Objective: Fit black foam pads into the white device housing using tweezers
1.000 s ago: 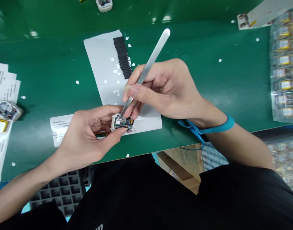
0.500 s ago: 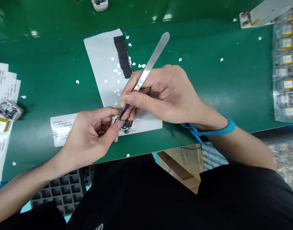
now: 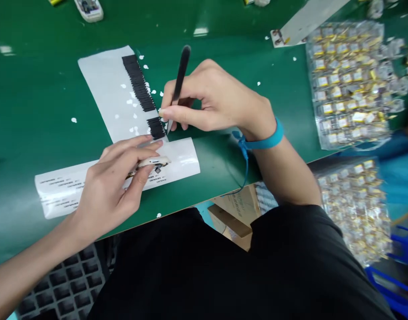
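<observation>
My left hand (image 3: 112, 178) is closed on a small white device housing (image 3: 154, 161), tilted so that its edge faces up; a bit of its circuit board shows beneath. In my right hand (image 3: 213, 100) a pair of tweezers (image 3: 181, 73) is pinched, tip pointing down. That tip is by the right edge of a white backing sheet (image 3: 98, 82), close to the lower group of thin black strips (image 3: 156, 128). A longer row of black strips (image 3: 139, 84) lies above it. Under my left hand is a label sheet with printed text (image 3: 182, 155).
Small white paper dots (image 3: 74, 120) are scattered over the green table (image 3: 50, 146). At the right stands a clear tray of yellow-and-white parts (image 3: 344, 89). Another white device (image 3: 90, 11) lies at the far edge. A blue wrist strap (image 3: 265, 137) trails a cord.
My right hand has moved the tweezers from the device up to the black strips. My left hand has tilted the device on its edge. The view has shifted right.
</observation>
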Demonstrator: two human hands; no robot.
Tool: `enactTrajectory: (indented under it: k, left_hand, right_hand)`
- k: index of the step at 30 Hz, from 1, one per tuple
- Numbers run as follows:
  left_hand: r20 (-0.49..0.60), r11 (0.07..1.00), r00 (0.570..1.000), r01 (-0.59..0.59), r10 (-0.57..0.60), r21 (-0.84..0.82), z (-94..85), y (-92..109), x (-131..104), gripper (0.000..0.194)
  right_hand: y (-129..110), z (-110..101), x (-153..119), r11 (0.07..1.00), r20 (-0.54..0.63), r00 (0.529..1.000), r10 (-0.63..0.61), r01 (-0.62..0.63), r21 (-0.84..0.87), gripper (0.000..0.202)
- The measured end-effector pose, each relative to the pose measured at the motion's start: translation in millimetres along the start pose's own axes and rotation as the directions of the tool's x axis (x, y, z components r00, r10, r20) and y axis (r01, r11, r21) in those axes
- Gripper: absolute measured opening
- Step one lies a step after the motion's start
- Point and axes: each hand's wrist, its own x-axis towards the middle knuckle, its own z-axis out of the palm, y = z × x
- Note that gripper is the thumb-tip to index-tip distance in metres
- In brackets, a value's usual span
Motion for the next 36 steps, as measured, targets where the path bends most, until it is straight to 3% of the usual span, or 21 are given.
enactTrajectory:
  k: [6, 15, 20, 27, 31, 33, 35, 36]
  left_hand:
    - [0.014, 0.995, 0.999, -0.034, 0.033, 0.095, 7.8, -11.0, 2.7, 0.021]
    - [0.034, 0.991, 0.999, -0.033, 0.029, 0.129, 9.1, -12.5, 4.5, 0.019]
    - [0.035, 0.991, 0.999, -0.028, 0.024, 0.129, 9.9, -12.4, 5.5, 0.018]
    - [0.028, 0.985, 0.999, -0.039, 0.035, 0.167, 13.0, -12.6, 6.4, 0.021]
    - [0.019, 0.976, 0.989, -0.145, 0.144, 0.160, 2.7, -8.3, 0.6, 0.020]
    - [-0.131, 0.989, 0.981, -0.142, 0.146, 0.035, -9.1, -9.2, 1.8, 0.016]
    - [-0.365, 0.972, 0.927, -0.006, -0.083, -0.237, -22.5, -14.2, 8.4, 0.012]
    - [-0.424, 0.907, 0.864, 0.085, -0.273, -0.412, -28.8, -17.8, 13.4, 0.011]
  right_hand:
    - [-1.1, 3.8, 4.1, 0.983, 0.050, 0.994, 0.102, -0.108, 0.150, 0.050]
    - [5.2, 1.8, -0.4, 1.000, 0.029, 0.999, -0.019, 0.019, -0.012, 0.066]
    - [3.8, 4.3, 1.1, 0.999, 0.055, 0.998, 0.029, -0.030, 0.015, 0.071]
    - [-0.9, 7.7, -1.9, 0.956, 0.045, 0.999, 0.031, -0.043, 0.291, 0.066]
    - [-6.2, 2.7, -5.3, 0.916, -0.077, 0.996, 0.045, -0.011, 0.402, 0.051]
    - [-9.3, 3.6, -4.2, 0.916, -0.232, 0.973, 0.008, 0.085, 0.392, 0.043]
    - [-12.6, 9.1, -1.3, 0.915, -0.442, 0.892, -0.093, 0.251, 0.314, 0.034]
    - [-14.5, 13.2, 0.3, 0.908, -0.539, 0.829, -0.148, 0.330, 0.258, 0.030]
